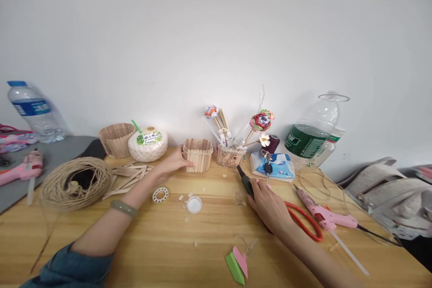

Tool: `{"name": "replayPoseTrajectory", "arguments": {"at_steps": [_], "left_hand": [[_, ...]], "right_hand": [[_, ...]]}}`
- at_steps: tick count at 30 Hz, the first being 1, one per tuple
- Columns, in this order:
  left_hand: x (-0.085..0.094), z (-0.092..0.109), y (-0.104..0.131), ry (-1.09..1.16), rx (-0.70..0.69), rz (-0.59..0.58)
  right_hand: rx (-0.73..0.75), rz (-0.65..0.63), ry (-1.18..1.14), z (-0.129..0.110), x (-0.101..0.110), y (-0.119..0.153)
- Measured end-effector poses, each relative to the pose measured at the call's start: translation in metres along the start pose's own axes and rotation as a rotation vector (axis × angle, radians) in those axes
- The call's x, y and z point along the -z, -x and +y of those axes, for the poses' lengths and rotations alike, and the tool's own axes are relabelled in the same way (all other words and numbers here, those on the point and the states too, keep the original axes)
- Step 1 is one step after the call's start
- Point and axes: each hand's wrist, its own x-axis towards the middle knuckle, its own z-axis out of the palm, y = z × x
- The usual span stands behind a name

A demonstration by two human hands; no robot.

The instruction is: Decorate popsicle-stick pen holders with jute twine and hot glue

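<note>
My left hand [177,160] reaches to the back of the table. Its thumb and fingers close on the left side of a small popsicle-stick basket [199,157], which stands upright. My right hand [270,202] is wrapped over a long dark tool [245,181] lying on the wood, its narrow tip pointing to the back left. A red loop handle [305,221] shows beside my right wrist; whether it belongs to the dark tool, I cannot tell. Between my hands lie a small white round lid [194,204] and a ring-shaped white spool [160,195].
Left are a twine coil [76,182], loose wooden sticks [126,177], a larger stick basket [117,139] and a white coconut [148,145]. A flower-filled holder [230,155] stands at the back. Right are a pink glue gun [324,215] and a cut bottle [310,137]. Folded paper [237,264] lies in front.
</note>
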Motion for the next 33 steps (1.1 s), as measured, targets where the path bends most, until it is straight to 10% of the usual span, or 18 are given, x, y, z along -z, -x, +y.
{"name": "replayPoseTrajectory", "arguments": {"at_steps": [11, 33], "left_hand": [[0.004, 0.000, -0.002, -0.015, -0.071, -0.117], [0.000, -0.008, 0.004, -0.075, -0.003, -0.138]], "right_hand": [[0.069, -0.013, 0.049, -0.011, 0.009, 0.005], [-0.011, -0.106, -0.711, 0.020, 0.024, 0.003]]}}
